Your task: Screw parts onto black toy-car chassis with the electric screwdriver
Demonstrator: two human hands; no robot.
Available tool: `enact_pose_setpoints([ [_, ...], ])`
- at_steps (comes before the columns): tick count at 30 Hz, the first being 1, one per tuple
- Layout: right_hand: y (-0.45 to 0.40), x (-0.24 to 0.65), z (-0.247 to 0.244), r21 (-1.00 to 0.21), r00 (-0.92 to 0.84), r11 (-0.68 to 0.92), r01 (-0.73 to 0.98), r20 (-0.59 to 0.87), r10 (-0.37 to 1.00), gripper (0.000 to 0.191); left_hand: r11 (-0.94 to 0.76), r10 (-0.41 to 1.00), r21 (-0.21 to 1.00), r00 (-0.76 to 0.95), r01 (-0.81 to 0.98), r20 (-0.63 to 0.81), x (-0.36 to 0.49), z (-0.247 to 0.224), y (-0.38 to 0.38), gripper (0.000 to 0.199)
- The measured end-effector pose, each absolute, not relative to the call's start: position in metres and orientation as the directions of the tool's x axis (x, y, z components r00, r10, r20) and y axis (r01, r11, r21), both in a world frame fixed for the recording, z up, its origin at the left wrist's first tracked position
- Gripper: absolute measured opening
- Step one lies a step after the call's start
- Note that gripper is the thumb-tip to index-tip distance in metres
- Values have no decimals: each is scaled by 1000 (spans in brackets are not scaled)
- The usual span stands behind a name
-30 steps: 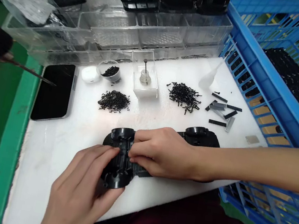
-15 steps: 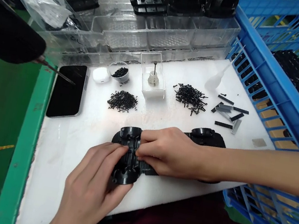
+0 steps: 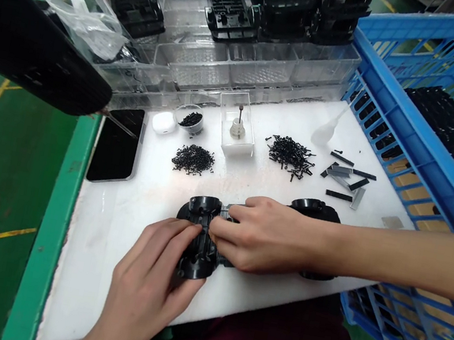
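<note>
Gripping a black plastic car chassis (image 3: pixel 198 264) on the white foam board (image 3: pixel 95 270), with the left hand (image 3: pixel 148 282) closed around its near end and the right hand (image 3: pixel 268 237) pinching its middle; swinging closer beyond, a black electric screwdriver (image 3: pixel 34 42) nearing the smartphone (image 3: pixel 116 144).

The moulded chassis (image 3: pixel 194 267) is matt black plastic, the crate (image 3: pixel 442 167) glossy blue plastic, the tray (image 3: pixel 231 71) clear plastic.
</note>
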State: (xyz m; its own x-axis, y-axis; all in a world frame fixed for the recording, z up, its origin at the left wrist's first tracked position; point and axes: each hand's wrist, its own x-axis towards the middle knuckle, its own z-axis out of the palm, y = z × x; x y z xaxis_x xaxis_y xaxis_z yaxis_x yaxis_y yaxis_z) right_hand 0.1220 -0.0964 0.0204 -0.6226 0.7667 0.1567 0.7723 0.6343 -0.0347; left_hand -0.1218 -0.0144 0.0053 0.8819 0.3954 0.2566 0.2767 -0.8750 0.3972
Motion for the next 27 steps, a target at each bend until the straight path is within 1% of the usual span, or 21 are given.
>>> enact_pose_setpoints([
  [2, -99, 122, 21, 19, -651, 658, 753, 166, 741, 22, -878, 384, 400, 887, 264, 257, -122, 6, -14, 45],
  [6, -102, 119, 18, 59, -695, 699, 712, 198, 691, 21, -879, 375, 404, 891, 253, 258, -122, 6, -14, 46],
  [11, -105, 111, 12, 29, -660, 673, 739, 232, 715, 21, -881, 370, 402, 892, 248, 259, -122, 5, -15, 47],
  [16, -106, 106, 12, 36, -667, 683, 730, 254, 700, 23, -893, 360, 381, 888, 240, 285, -122, 5, -16, 44],
  [18, -105, 111, 14, -42, -644, 670, 741, 238, 727, 20, -902, 359, 356, 883, 245, 303, -121, 5, -16, 42],
  [22, -100, 130, 17, -330, -582, 603, 726, 174, 795, 20, -924, 329, 301, 890, 234, 316, -119, 6, -17, 37],
  [23, -99, 135, 18, -376, -575, 589, 715, 164, 802, 20, -927, 322, 296, 893, 231, 315, -119, 6, -17, 36],
  [27, -97, 150, 22, -492, -517, 523, 696, 162, 840, 22, -926, 324, 294, 897, 236, 300, -119, 8, -18, 37],
])
